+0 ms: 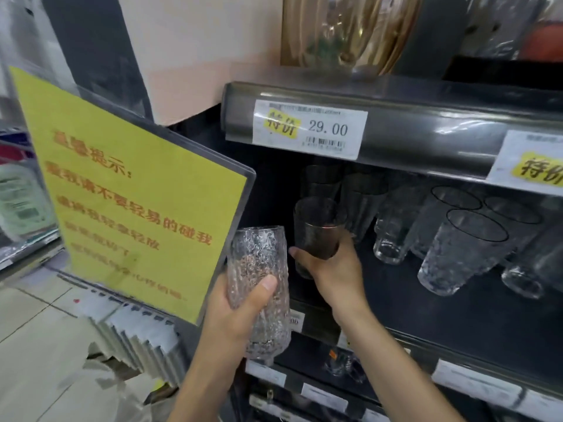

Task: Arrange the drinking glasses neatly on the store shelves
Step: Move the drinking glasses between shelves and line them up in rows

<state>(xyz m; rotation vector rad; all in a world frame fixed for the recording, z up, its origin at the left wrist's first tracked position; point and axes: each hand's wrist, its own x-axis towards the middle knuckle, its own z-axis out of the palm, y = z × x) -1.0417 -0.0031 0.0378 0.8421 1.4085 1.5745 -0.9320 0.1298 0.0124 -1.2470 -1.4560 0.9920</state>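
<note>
Left hand grips a textured clear glass upright, just before the shelf's near left corner. Right hand wraps a smoky grey glass at the left end of the dark shelf; whether it rests there cannot be told. Dark glasses stand behind it and textured clear tumblers fill the right, so arranging appears partly done, with both held glasses yet to be placed. A yellow notice juts out just left of the left hand. The upper shelf rail, bearing a price label, hangs low, narrowing access.
</note>
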